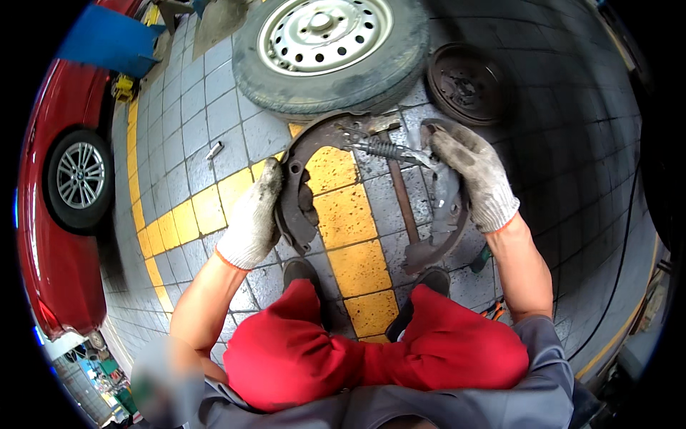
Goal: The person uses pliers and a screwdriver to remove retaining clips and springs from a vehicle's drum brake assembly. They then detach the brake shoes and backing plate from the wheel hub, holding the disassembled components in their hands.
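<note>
Both my hands wear pale knitted gloves, soiled with grime. Between them is a pair of curved brake shoes, linked near the top by a coil spring [382,148] and an adjuster bar. My left hand [254,214] is closed on the outer edge of the left brake shoe [291,196], its fingers partly hidden behind it. My right hand [471,166] grips the upper part of the right brake shoe [457,211]. A rust-brown rod [401,193] runs between the shoes; I cannot tell whether it touches them.
A wheel with its tyre [325,89] lies flat ahead, beside a rusty brake drum [468,82]. Orange-handled pliers [494,309] are near my right knee. A small metal cylinder [214,150] sits on the tiles at left. A red car [68,264] stands far left; a dark cable [620,264] runs at right.
</note>
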Demonstrator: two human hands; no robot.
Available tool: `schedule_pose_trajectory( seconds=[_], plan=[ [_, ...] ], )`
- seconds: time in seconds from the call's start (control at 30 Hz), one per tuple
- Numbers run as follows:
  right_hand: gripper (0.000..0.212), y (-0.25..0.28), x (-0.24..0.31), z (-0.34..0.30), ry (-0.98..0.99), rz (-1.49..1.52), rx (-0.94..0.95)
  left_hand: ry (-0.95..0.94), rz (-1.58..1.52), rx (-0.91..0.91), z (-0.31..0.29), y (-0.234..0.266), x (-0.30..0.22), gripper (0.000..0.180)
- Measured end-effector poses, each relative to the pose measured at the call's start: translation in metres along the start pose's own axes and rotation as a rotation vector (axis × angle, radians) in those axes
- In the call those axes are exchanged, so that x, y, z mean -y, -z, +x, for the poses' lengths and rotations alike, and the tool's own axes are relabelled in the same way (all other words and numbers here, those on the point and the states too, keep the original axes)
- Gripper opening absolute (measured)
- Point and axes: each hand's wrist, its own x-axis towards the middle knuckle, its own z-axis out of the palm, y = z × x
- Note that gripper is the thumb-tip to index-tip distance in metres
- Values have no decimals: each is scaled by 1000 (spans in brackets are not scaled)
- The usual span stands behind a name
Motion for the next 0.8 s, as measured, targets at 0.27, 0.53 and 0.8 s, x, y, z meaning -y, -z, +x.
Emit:
schedule_pose_trajectory(
  seconds=[0.27,0.53,0.8],
  plan=[
    [46,-25,-9,11,4,-271,-26,149,-330,314,6,49,10,71],
    [55,-40,-30,17,-149,-173,-112,151,-385,341,4,79,17,78],
    [50,-55,-24,15,-101,-173,19,116,-212,253,-6,85,17,89]
  ],
)
